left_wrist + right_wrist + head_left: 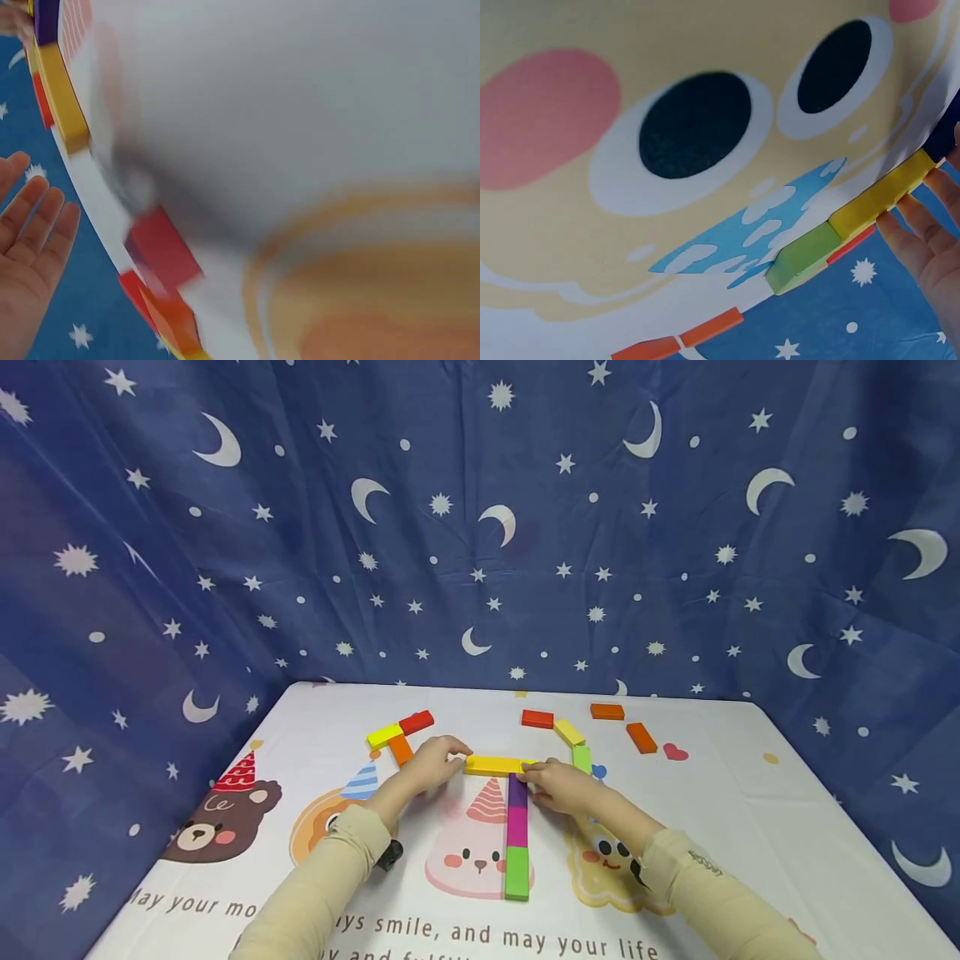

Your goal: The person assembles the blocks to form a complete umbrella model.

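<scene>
In the head view, my left hand (433, 766) hovers by the left end of an orange-yellow block (489, 766). The left wrist view shows its fingers (46, 225) straight, apart from that block, with a blurred red block (161, 251) close by. My right hand (566, 787) pinches a yellow block (885, 195) at the right end of this crossbar, fingertips along its far edge. Below the crossbar runs a column of purple (517, 791), magenta (517, 827) and green (517, 872) blocks, making a T shape.
Behind the left hand lie yellow (385, 736), red (417, 722) and orange (401, 750) blocks. A red block (537, 719), a pale yellow block (568, 732) and a light green block (582, 757) form a bent row behind the right hand. Two orange blocks (641, 738) are farther right.
</scene>
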`<state>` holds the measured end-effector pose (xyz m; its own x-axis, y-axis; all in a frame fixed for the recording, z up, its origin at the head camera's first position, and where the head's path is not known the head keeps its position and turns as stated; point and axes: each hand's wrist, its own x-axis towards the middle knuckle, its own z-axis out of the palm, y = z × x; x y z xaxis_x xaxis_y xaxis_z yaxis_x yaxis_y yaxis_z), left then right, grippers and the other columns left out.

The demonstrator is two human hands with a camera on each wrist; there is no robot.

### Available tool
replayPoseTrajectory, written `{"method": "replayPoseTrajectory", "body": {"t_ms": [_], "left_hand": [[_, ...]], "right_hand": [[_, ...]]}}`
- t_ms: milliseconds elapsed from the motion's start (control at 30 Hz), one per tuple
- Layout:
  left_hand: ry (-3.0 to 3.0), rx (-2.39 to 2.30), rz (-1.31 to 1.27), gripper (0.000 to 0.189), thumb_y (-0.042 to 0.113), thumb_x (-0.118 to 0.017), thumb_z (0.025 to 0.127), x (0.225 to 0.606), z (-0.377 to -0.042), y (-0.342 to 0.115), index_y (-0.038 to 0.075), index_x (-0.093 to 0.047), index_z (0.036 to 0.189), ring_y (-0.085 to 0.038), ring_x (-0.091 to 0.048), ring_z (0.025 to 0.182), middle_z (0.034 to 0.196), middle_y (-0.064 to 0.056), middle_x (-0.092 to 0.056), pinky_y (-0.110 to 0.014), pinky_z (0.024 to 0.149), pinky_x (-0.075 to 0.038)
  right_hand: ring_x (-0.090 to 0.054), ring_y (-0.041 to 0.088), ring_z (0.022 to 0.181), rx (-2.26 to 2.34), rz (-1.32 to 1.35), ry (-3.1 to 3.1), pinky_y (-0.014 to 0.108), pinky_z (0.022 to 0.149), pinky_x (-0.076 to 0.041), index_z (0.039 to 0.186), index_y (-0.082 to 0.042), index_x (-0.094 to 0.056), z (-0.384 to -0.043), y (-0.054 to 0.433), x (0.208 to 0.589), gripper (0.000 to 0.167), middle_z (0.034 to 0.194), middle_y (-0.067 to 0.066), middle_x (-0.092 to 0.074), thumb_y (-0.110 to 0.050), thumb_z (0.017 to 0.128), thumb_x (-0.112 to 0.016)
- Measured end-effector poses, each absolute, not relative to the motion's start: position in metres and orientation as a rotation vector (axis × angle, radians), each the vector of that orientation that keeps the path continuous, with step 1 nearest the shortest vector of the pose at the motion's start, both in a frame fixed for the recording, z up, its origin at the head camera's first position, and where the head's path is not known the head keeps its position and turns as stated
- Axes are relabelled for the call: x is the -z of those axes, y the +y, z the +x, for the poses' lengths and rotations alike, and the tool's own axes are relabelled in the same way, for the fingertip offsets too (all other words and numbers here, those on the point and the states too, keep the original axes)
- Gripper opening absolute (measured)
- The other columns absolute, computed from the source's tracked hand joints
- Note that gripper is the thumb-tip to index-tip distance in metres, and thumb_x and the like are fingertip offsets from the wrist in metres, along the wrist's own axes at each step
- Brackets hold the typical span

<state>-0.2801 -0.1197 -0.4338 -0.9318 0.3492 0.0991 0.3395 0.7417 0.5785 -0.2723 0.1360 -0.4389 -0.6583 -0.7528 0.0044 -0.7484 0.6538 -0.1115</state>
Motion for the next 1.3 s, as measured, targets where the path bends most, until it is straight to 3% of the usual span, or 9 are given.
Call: {"method": "replayPoseTrajectory", "body": {"t_ms": [333,500,733,867,967,1100,1300], "left_hand": [[3.2,-0.684,0.466,0.025,0.009,-0.066,0.083,0.428,-0.283,-0.176,-0.004,-0.069,0.105,-0.033,-0.063,0.101,0.107,-0.019,-0.067,-0.046,0.091,-0.05],[3.221,-0.543,0.332,0.028,0.012,-0.069,0.08,0.429,-0.281,-0.195,-0.005,-0.069,0.102,-0.027,-0.06,0.08,0.093,-0.018,-0.066,-0.044,0.079,-0.051],[3.228,-0.662,0.002,0.04,0.024,-0.073,0.08,0.439,-0.279,-0.199,-0.009,-0.067,0.101,-0.032,-0.062,0.082,0.093,-0.021,-0.064,-0.044,0.077,-0.053],[3.201,-0.763,-0.215,0.037,0.03,-0.072,0.081,0.442,-0.281,-0.193,-0.006,-0.062,0.084,-0.026,-0.053,0.066,0.073,-0.013,-0.056,-0.034,0.058,-0.044],[3.13,-0.848,-0.349,0.038,0.033,-0.071,0.081,0.444,-0.285,-0.188,-0.001,-0.055,0.075,-0.022,-0.047,0.06,0.063,-0.007,-0.046,-0.027,0.052,-0.033],[3.063,-0.869,-0.463,0.041,0.036,-0.07,0.081,0.444,-0.29,-0.183,-0.003,-0.057,0.081,-0.024,-0.051,0.065,0.068,-0.009,-0.052,-0.028,0.053,-0.037],[3.04,-0.741,-0.508,0.049,0.036,-0.068,0.081,0.444,-0.296,-0.176,-0.008,-0.06,0.102,-0.031,-0.061,0.084,0.091,-0.02,-0.065,-0.038,0.071,-0.05]], "right_hand": [[-0.061,0.032,0.105,0.179,-1.258,2.813,0.04,0.091,-0.051,0.117,-0.003,-0.065,-0.273,0.136,0.439,0.034,0.123,0.016,-0.063,-0.017,0.086,-0.067],[-0.061,0.032,0.106,0.176,-1.258,2.812,0.041,0.092,-0.05,0.116,-0.003,-0.066,-0.275,0.134,0.439,0.033,0.121,0.016,-0.064,-0.017,0.086,-0.067],[-0.062,0.03,0.104,0.164,-1.237,2.798,0.042,0.094,-0.05,0.116,-0.004,-0.066,-0.276,0.135,0.436,0.035,0.119,0.014,-0.065,-0.022,0.086,-0.068],[-0.063,0.029,0.101,0.174,-1.246,2.797,0.041,0.092,-0.051,0.116,-0.004,-0.066,-0.276,0.136,0.435,0.036,0.117,0.014,-0.066,-0.022,0.085,-0.069],[-0.063,0.028,0.101,0.186,-1.26,2.792,0.041,0.092,-0.051,0.116,-0.003,-0.066,-0.276,0.136,0.434,0.036,0.116,0.014,-0.066,-0.021,0.085,-0.069],[-0.063,0.029,0.102,0.199,-1.244,2.792,0.041,0.093,-0.051,0.116,-0.004,-0.066,-0.276,0.135,0.433,0.035,0.118,0.015,-0.065,-0.021,0.085,-0.069],[-0.062,0.03,0.107,0.217,-1.153,2.789,0.042,0.095,-0.05,0.118,-0.005,-0.065,-0.275,0.132,0.433,0.037,0.122,0.015,-0.063,-0.023,0.085,-0.069]]}}
